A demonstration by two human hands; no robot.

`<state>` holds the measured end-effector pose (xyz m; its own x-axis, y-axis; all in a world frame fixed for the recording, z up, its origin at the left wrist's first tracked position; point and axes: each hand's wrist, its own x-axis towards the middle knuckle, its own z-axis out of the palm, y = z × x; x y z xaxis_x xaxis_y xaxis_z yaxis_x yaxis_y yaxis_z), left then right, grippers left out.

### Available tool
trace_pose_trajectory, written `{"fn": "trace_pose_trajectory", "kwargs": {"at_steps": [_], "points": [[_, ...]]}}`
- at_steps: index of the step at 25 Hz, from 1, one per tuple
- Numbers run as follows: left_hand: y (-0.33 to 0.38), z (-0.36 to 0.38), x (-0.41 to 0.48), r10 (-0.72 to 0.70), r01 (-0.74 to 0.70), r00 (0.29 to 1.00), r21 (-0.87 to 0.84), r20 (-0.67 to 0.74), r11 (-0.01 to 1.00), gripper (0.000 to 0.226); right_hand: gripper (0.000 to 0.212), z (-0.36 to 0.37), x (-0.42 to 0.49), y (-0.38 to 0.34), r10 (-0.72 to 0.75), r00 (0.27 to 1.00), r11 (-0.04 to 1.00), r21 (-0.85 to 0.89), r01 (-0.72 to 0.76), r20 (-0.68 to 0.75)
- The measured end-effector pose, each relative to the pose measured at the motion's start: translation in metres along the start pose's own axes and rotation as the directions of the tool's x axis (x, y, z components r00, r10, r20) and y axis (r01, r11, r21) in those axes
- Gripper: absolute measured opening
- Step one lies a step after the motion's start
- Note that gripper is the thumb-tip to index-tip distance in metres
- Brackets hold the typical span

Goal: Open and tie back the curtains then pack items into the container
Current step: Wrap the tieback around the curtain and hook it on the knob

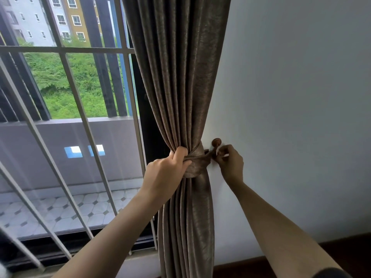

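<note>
left grip point(167, 169) fisted around gathered curtain point(176, 77), right grip point(230, 163) pinching tieback point(198, 159) at hook point(216, 141)

Both bare forearms extend up and forward. The left hand point(167, 167) grips the curtain point(180, 77) (fingers wrapped tight); the right hand point(230, 163) pinches the tieback point(200, 159).

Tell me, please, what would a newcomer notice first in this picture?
The brown curtain in the middle, gathered into one bundle beside the white wall, draws the eye first. At its waist the left hand grips the bundle, while the right hand pinches the end of the tie band just under the round wooden knob on the wall. To the left, pale window bars cross a view of green trees.
</note>
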<state>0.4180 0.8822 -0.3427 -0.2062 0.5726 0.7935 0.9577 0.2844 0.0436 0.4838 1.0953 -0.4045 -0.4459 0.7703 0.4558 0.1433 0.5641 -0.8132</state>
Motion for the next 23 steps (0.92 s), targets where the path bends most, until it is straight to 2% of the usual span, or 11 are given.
{"fn": "trace_pose_trajectory", "kwargs": {"at_steps": [3,5,6,7,9,12,14,16,18,21,23], "points": [[0.001,0.001,0.001,-0.004,0.004,1.000,0.007,0.012,1.000,0.032,0.013,-0.006,0.010,-0.003,-0.009,1.000,0.995,-0.102,0.010,0.011],[0.001,0.000,0.000,-0.013,0.014,1.000,-0.034,0.025,0.999,0.031,0.012,-0.011,0.016,-0.006,0.045,0.999,0.994,-0.098,-0.042,0.024],[0.001,-0.001,-0.001,-0.017,0.019,0.999,-0.076,0.027,0.997,0.030,0.011,-0.014,0.017,-0.008,0.118,0.993,0.993,-0.019,-0.118,0.011],[0.000,-0.002,-0.003,-0.017,0.021,0.999,-0.135,0.029,0.991,0.028,0.013,-0.018,0.015,-0.014,0.225,0.974,0.965,0.133,-0.225,0.009],[-0.003,-0.003,-0.009,-0.021,0.030,0.999,-0.282,0.036,0.959,0.022,0.020,-0.025,0.005,-0.030,0.374,0.927,0.857,0.366,-0.363,0.045],[-0.013,-0.002,-0.029,-0.151,0.144,0.988,-0.448,0.020,0.883,0.026,0.020,-0.037,-0.027,-0.056,0.346,0.929,0.880,0.298,-0.369,0.128],[-0.019,0.000,-0.047,-0.309,0.302,0.949,-0.465,0.062,0.832,0.026,0.020,-0.044,-0.056,-0.068,0.314,0.906,0.897,0.224,-0.381,0.284],[-0.023,-0.001,-0.061,-0.407,0.475,0.880,-0.452,0.244,0.755,0.028,0.015,-0.046,-0.081,-0.074,0.225,0.862,0.956,0.067,-0.285,0.454],[-0.021,-0.002,-0.068,-0.375,0.559,0.816,-0.434,0.440,0.707,0.030,0.021,-0.044,-0.097,-0.079,0.124,0.850,0.991,-0.017,-0.135,0.511],[-0.011,-0.001,-0.064,-0.365,0.543,0.806,-0.338,0.465,0.769,0.027,0.037,-0.040,-0.103,-0.079,0.048,0.885,0.998,-0.062,-0.021,0.464],[-0.004,-0.001,-0.058,-0.366,0.512,0.824,-0.291,0.431,0.808,0.024,0.035,-0.039,-0.104,-0.076,-0.003,0.910,0.989,-0.136,0.065,0.414]]}}
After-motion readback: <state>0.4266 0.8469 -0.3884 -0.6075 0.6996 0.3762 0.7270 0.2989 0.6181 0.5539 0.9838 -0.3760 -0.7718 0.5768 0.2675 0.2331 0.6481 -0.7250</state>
